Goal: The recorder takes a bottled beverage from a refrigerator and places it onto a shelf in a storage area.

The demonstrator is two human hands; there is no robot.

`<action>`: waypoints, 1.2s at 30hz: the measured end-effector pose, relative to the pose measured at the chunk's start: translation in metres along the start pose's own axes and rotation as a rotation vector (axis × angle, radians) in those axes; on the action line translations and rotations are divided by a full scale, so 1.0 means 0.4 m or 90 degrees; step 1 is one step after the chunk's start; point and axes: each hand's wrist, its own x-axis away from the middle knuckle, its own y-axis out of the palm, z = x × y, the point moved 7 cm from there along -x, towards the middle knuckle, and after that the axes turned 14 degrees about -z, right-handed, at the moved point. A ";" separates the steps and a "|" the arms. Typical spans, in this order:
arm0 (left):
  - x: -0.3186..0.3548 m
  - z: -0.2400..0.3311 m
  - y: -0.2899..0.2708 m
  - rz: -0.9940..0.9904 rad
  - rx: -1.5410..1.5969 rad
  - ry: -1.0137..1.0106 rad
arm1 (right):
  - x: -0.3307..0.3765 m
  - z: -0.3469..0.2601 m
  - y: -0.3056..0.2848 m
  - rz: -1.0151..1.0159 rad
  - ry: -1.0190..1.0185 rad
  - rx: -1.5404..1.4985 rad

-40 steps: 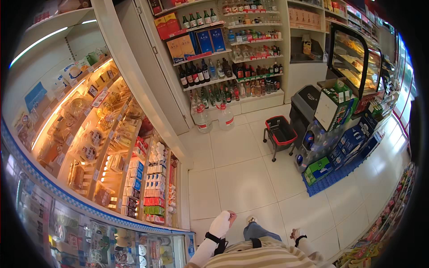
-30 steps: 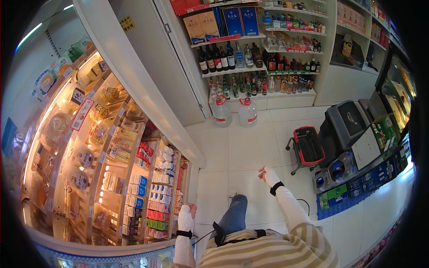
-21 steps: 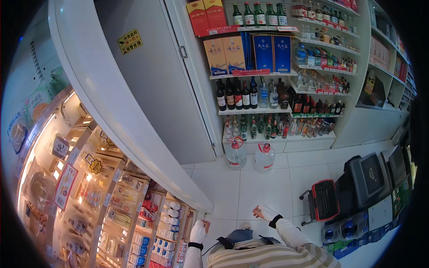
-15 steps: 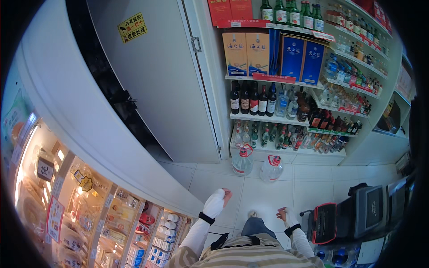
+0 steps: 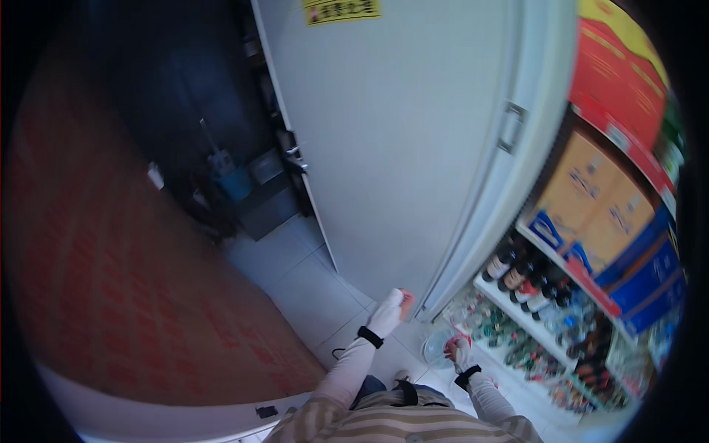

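My left hand [image 5: 396,304], in a white sleeve reaching past the wrist and a black wristband, is held out in front of the grey door [image 5: 399,133]. Its fingers are curled in and no object shows in them. My right hand [image 5: 459,351], also in a white sleeve with a black band, hangs lower and to the right. Its fingers are loosely bent and apart, holding nothing I can see. Behind it on the floor stands a large clear water jug [image 5: 436,345], partly covered by the hand; I see no grip on it.
Left of the door, a dark room opens, with a blue bucket [image 5: 235,184] and a grey box [image 5: 267,214]. A brown panel with red marks [image 5: 148,295] bounds the left. Bottle shelves [image 5: 532,314] with boxes [image 5: 591,199] stand at right. White tiles [image 5: 284,269] cover the floor.
The view has turned left and moved closer to the door. The shelves and jug now sit further right, the dark room has come into view, and the lit food case has left it.
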 end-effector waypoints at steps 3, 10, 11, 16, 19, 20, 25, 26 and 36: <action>-0.030 0.180 -0.144 0.098 -0.478 0.052 | -0.199 -0.206 0.076 -0.046 -0.055 0.221; 0.185 -0.139 -0.740 0.458 0.332 0.207 | -0.601 -0.425 0.342 -0.083 -0.169 0.337; 0.134 -0.089 -0.763 0.440 0.150 0.103 | -0.660 -0.403 0.324 -0.072 -0.158 0.360; 0.019 0.074 -0.934 0.442 0.047 0.070 | -0.835 -0.428 0.411 -0.158 -0.083 0.439; -0.077 0.233 -1.005 0.457 -0.023 0.037 | -0.957 -0.439 0.488 -0.176 -0.040 0.552; -0.095 0.266 -1.043 0.468 -0.194 0.031 | -1.004 -0.440 0.528 -0.182 -0.026 0.536; -0.140 0.236 -1.211 0.486 -0.049 0.057 | -1.162 -0.536 0.735 -0.328 0.057 0.710; -0.155 0.243 -1.247 0.473 -0.253 -0.018 | -1.220 -0.455 0.721 -0.269 0.014 0.579; -0.468 0.532 -1.671 0.272 -0.368 -0.127 | -1.431 -0.339 0.821 -0.158 0.286 0.367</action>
